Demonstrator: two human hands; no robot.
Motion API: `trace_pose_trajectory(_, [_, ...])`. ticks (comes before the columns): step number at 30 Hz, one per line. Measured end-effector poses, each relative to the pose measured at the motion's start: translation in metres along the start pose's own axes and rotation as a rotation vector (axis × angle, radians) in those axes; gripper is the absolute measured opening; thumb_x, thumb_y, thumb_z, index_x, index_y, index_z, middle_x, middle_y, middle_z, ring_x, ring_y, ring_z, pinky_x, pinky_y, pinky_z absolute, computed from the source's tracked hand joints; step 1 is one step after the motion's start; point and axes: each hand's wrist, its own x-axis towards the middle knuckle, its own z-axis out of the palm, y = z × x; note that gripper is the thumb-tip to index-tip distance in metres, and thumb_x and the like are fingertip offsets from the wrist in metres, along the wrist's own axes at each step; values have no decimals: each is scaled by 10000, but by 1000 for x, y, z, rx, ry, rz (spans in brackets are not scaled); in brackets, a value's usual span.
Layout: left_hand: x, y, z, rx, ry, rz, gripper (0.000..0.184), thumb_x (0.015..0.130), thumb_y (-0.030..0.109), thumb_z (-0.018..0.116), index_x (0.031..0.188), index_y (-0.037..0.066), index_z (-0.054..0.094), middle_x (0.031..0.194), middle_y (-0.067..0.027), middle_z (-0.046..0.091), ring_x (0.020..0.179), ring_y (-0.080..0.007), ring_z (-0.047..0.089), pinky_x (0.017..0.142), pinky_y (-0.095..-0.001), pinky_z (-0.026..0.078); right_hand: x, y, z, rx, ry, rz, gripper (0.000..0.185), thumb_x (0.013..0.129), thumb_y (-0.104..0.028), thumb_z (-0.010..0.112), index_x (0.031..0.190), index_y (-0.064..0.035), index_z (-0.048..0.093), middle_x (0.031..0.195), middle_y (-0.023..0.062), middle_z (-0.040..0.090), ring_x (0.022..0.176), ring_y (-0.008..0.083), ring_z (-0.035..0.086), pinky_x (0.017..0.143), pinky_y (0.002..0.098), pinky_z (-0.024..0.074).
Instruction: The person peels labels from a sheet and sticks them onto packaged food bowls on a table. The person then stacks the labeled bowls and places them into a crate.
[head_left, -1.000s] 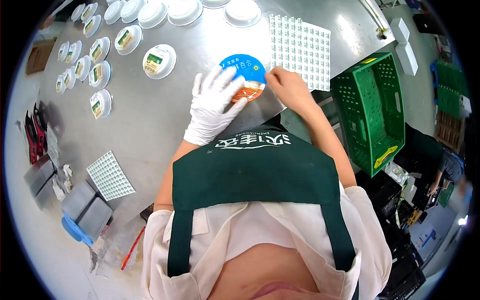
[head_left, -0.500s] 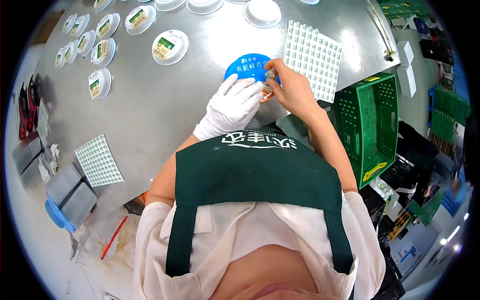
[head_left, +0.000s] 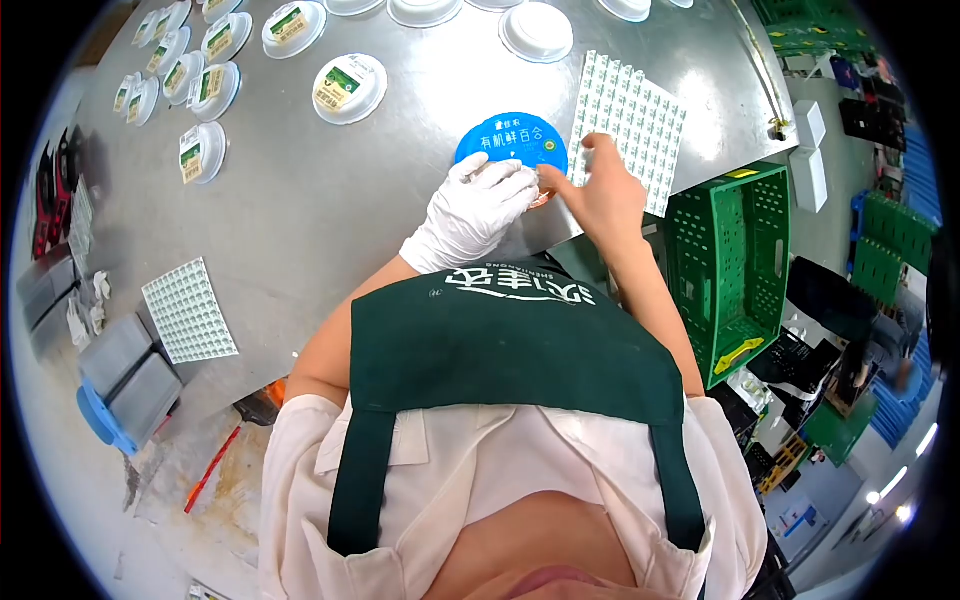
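A round tub with a blue printed lid (head_left: 512, 138) lies on the steel table. An orange part shows at its near edge. My left hand (head_left: 478, 212), in a white glove, is closed over the tub's near left side, fingertips on the lid. My right hand (head_left: 605, 195) is bare and open, thumb and forefinger apart, with nothing seen between them. Its thumb is close to the tub's right edge, and its forefinger is over the edge of a sheet of small labels (head_left: 635, 120). A small round label (head_left: 550, 145) sits on the lid's right part.
Several white tubs, some with green and white labels (head_left: 343, 84), stand across the steel table (head_left: 330, 200). Another label sheet (head_left: 190, 310) lies at the left edge. A green crate (head_left: 715, 290) stands at the right, below the table's corner. A person (head_left: 880, 340) is in the background.
The small label that was between my right thumb and forefinger is now on the blue lid. My right hand has opened and moved right, toward the label sheet. My left hand stays at the tub.
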Motion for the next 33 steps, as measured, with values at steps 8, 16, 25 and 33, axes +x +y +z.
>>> trace_pose_trajectory(8, [10, 4, -24, -212, -95, -73, 361, 760, 177, 678, 1115, 135, 633, 1125, -6, 634, 1051, -189, 622, 958, -370, 430, -2, 3, 12, -148, -272, 98, 318, 948, -359, 549, 850, -65, 617, 802, 135, 658, 700, 368, 642, 630, 474, 498])
trace_pose_trajectory(16, [1, -162, -40, 345, -111, -546, 634, 766, 359, 730, 1334, 170, 524, 1378, -132, 450, 1300, -360, 375, 1002, -549, 375, 2, 36, -44, 133, -203, 330, 287, 894, -101, 587, 1179, -74, 568, 816, 102, 662, 664, 311, 645, 645, 400, 491])
trace_pose_trajectory(25, [28, -135, -79, -1771, 290, -922, 533, 1022, 401, 458, 1376, 3, 426, 1365, -94, 533, 1213, -203, 554, 1045, -348, 463, -16, 38, -58, 380, -180, 414, 133, 854, -84, 664, 969, -26, 631, 799, 76, 700, 531, 122, 536, 561, 271, 444])
trace_pose_trajectory(33, [51, -71, -83, -1962, -57, -940, 606, 964, 406, 527, 1414, 16, 414, 1334, -111, 568, 1195, -191, 576, 995, -348, 504, -9, 33, -71, 570, -188, 448, 95, 848, -64, 679, 920, -16, 640, 920, 26, 706, 572, 69, 508, 546, 248, 416])
